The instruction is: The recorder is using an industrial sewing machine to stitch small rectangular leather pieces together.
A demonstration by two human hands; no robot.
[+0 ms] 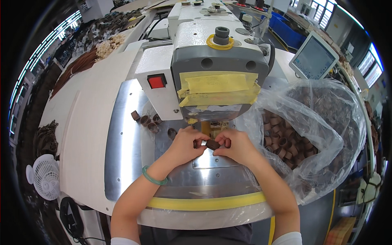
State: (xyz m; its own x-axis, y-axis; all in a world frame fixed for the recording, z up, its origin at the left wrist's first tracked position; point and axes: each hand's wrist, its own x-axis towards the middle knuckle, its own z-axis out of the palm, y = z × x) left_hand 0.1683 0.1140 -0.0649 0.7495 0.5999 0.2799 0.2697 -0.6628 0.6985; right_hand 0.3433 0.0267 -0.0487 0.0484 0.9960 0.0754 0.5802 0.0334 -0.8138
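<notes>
A small dark-brown loop of strap (pixel 212 145) is pinched between my two hands, just in front of the sewing machine head (pixel 216 65). My left hand (pixel 187 145), with a green bangle on its wrist, is closed at the loop's left end, where a small whitish piece (pixel 203 143) shows beside the fingertips. The right end is gripped by the thumb and fingers of my right hand (pixel 236 146). Beneath both hands lies the shiny metal bed plate (pixel 183 179). The machine's needle area is partly hidden behind my fingers.
Several brown loops (pixel 153 127) lie on the plate at left, some with loose threads. A clear plastic bag (pixel 330 163) full of brown loops (pixel 281 141) stands at right. Farther out are a tablet-like screen (pixel 314 55), a white fan (pixel 44 176) and a red switch (pixel 157 81).
</notes>
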